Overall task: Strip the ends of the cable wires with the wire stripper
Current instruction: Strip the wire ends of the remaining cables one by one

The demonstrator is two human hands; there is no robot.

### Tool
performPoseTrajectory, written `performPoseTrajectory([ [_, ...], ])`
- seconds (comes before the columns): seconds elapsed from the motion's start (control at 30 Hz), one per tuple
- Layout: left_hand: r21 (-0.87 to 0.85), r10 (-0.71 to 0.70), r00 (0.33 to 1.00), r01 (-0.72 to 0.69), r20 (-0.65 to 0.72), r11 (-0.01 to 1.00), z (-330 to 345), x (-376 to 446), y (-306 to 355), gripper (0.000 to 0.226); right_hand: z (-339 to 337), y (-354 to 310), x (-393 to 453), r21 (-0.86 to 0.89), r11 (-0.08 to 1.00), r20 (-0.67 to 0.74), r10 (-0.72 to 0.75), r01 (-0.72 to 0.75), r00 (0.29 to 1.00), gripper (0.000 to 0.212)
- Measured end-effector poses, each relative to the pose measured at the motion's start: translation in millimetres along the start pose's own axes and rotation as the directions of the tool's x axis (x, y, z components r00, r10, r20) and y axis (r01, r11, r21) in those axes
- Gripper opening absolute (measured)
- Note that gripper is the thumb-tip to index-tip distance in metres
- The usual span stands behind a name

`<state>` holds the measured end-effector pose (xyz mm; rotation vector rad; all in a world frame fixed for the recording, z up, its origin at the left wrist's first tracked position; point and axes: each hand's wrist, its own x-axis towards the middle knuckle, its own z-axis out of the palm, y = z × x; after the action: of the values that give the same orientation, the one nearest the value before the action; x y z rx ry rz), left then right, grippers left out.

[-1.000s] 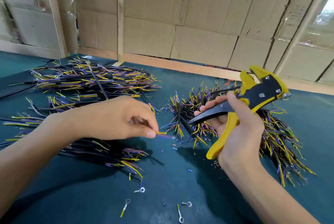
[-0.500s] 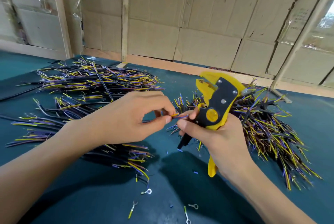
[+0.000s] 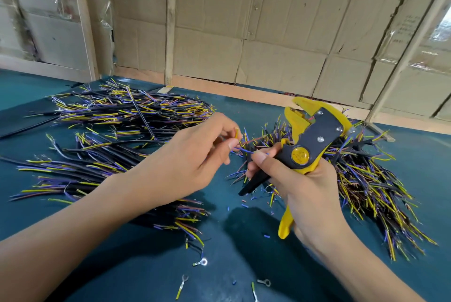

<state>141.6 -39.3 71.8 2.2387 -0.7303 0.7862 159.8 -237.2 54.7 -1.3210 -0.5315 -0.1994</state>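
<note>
Left hand (image 3: 195, 155) pinches a blue wire (image 3: 244, 150) beside the stripper (image 3: 307, 145) (yellow, black), which the right hand (image 3: 300, 187) grips above the counter (image 3: 244, 265).

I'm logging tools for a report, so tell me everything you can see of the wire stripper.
The wire stripper is yellow plastic with a dark grey plate bearing three shiny rivets and a round yellow dial. The right hand grips it, head tilted up and away, above the right wire pile. One yellow handle and one black handle point back toward the person.
</note>
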Motion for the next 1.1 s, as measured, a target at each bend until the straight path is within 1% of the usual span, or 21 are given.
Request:
performPoseTrajectory([
  [0.07,-0.011,-0.009,1.000,0.009,-0.028,1.000,5.1,0.2,1.9,0.011,1.0,1.4,0.4,0.051,0.998,0.012,0.042,-0.043,0.999,0.014],
  [0.27,0.037,-0.051,0.994,0.054,-0.097,0.998,11.4,1.5,6.2,0.003,2.5,3.8,-1.7,0.057,0.994,0.019,0.091,-0.092,0.996,0.007],
  [0.3,0.027,-0.059,0.993,0.062,-0.104,0.998,10.7,2.4,6.5,0.004,3.2,4.3,-1.8,0.060,0.993,0.020,0.102,-0.103,0.995,0.006],
  [0.47,-0.140,-0.108,0.986,0.090,-0.125,0.986,6.9,2.6,8.8,0.005,5.9,4.9,-3.3,0.074,0.976,0.060,0.202,-0.206,0.977,0.010],
  [0.6,-0.270,-0.161,0.974,0.114,-0.159,0.956,6.3,2.5,9.8,0.007,6.4,4.1,-4.7,0.054,0.964,0.125,0.252,-0.260,0.960,0.006],
  [0.7,-0.295,-0.176,0.969,0.120,-0.173,0.948,4.8,2.0,8.8,0.006,6.2,3.1,-5.1,0.067,0.962,0.164,0.250,-0.264,0.954,0.008],
  [0.87,-0.263,-0.145,0.968,0.089,-0.203,0.961,-4.5,3.8,7.9,0.006,2.6,1.9,-2.8,0.046,0.955,0.207,0.278,-0.293,0.938,0.020],
  [1.0,-0.297,-0.137,0.978,0.086,-0.155,0.951,-13.5,4.4,5.8,0.010,0.3,1.4,-4.1,0.039,0.949,0.292,0.289,-0.313,0.912,0.018],
  [1.1,-0.318,-0.136,0.985,0.094,-0.111,0.943,-17.0,3.7,3.9,0.011,-1.3,1.3,-4.8,0.030,0.953,0.357,0.272,-0.302,0.893,0.023],
])
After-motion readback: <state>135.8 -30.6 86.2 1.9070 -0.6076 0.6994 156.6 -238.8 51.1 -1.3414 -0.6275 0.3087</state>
